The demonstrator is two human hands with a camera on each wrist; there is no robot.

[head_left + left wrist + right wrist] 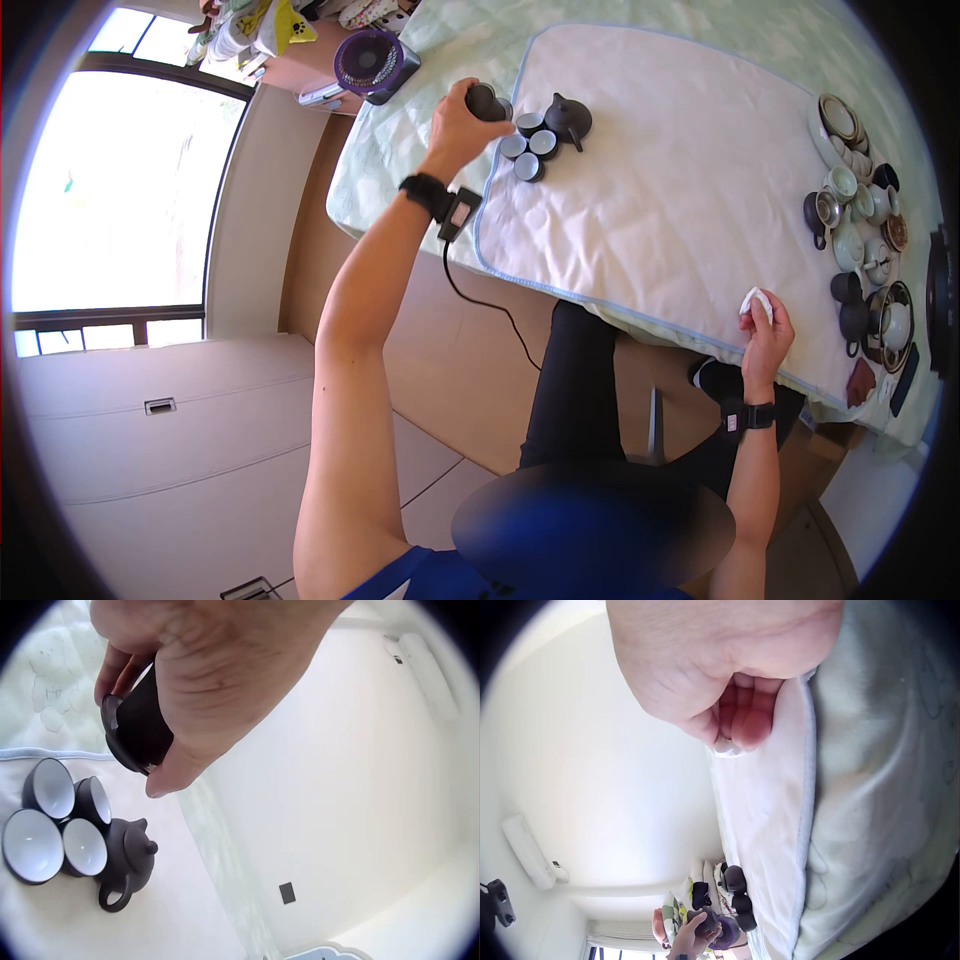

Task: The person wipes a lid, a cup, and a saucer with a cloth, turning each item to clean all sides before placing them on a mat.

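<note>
My left hand (462,130) grips a dark vessel (139,729) with a flared rim, raised near the far left edge of the white cloth. Its underside and most of its far side are hidden by the fingers and palm. Close by stand several small dark cups (543,144) with pale insides, grouped against a dark brown teapot (568,116) with a lid knob and side handle. Over the near right part of the cloth, my right hand (765,335) pinches a small crumpled white tissue or wipe (757,298) between thumb and fingers.
A white cloth (650,180) with blue edging covers much of the green-patterned tablecloth (375,190). Along the right side crowd several teaware pieces, including a pale cup (841,182) and a dark pitcher (853,318). A purple-topped device (372,62) stands at the far left corner.
</note>
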